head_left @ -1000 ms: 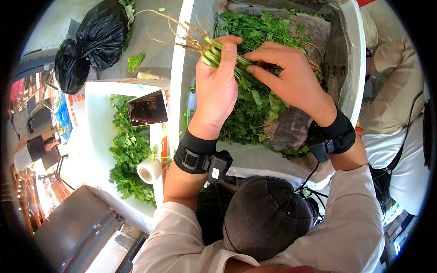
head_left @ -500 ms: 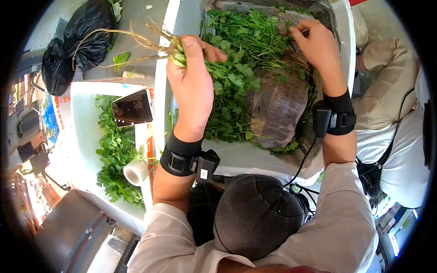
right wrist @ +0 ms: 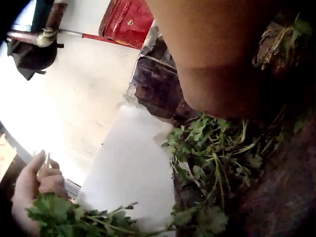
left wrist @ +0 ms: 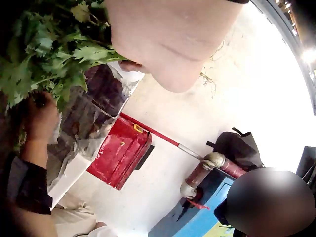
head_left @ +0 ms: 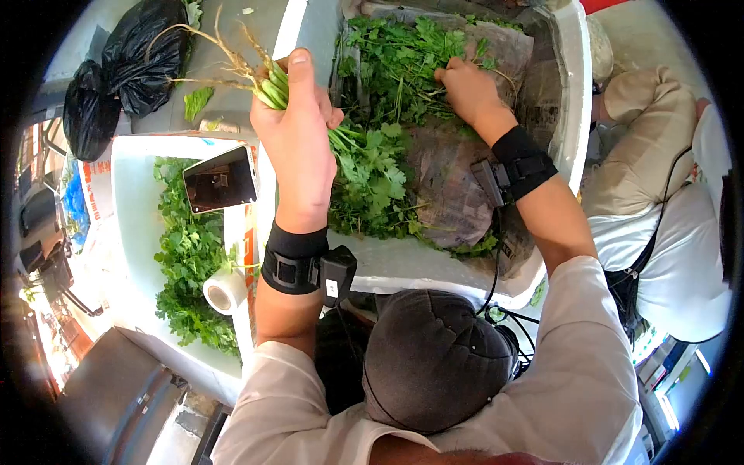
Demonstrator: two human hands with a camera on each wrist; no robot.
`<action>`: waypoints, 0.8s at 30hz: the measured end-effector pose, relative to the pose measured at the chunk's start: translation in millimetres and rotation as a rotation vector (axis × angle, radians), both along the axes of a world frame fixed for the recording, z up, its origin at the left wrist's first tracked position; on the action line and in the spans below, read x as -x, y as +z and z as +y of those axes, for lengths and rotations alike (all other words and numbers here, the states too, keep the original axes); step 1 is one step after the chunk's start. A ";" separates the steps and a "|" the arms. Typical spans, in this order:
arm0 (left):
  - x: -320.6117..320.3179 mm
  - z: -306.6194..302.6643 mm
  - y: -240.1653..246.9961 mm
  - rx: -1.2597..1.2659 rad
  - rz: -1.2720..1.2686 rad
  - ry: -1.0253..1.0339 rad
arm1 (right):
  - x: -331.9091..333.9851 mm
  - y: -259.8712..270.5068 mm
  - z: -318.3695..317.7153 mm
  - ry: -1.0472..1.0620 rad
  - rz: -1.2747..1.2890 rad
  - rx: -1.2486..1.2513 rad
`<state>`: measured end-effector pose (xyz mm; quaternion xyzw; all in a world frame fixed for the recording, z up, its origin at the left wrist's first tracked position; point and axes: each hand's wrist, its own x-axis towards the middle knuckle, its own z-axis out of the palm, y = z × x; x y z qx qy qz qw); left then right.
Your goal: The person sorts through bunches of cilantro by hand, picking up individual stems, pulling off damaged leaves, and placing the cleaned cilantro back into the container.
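Observation:
My left hand (head_left: 291, 143) grips a bunch of cilantro (head_left: 273, 85) near its root end, thumb up along the pale stems. Thin brown roots stick out to the left of the fist, while the leaves hang to the right over a white foam box (head_left: 291, 31). Inside that box lies loose cilantro (head_left: 380, 77) on damp newspaper (head_left: 453, 178). My right hand (head_left: 474, 93) is down in this pile with bent fingers among the stems; its fingertips are hidden, and I cannot tell whether they pinch any. In the right wrist view my wrist covers the fingers.
On the left, a second white box (head_left: 132, 201) contains more cilantro (head_left: 190, 256). A phone (head_left: 221, 180) and a roll of clear film or tape (head_left: 225, 291) rest at its edge. Black plastic bags (head_left: 143, 58) lie beyond. Another person's legs (head_left: 651, 155) are at the right.
My left hand has moved left, away from the right hand, with the bunch still in its grip. The right hand let go of that bunch, reached right, then came back left into the pile.

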<state>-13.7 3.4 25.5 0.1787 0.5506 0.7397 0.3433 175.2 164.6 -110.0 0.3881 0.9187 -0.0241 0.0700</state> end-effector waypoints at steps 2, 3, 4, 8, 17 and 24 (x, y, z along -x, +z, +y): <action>-3.4 2.4 10.2 0.117 -0.019 0.054 | -3.6 -5.2 6.4 0.022 0.041 -0.001; -1.9 1.2 10.9 0.117 -0.024 0.068 | -3.1 -2.5 6.1 -0.017 0.037 -0.020; -0.5 0.2 10.6 0.110 -0.017 0.058 | -2.8 -0.1 5.5 -0.055 0.031 -0.039; 8.5 -2.4 11.0 0.070 0.008 0.072 | 5.1 33.8 -2.7 -0.010 0.194 -0.166; 20.1 -9.3 16.0 -0.185 0.122 0.309 | 1.5 107.6 -25.1 -0.013 0.352 0.855; 14.9 -5.2 23.8 0.052 0.036 0.301 | 1.9 122.2 -22.5 -0.084 0.441 1.035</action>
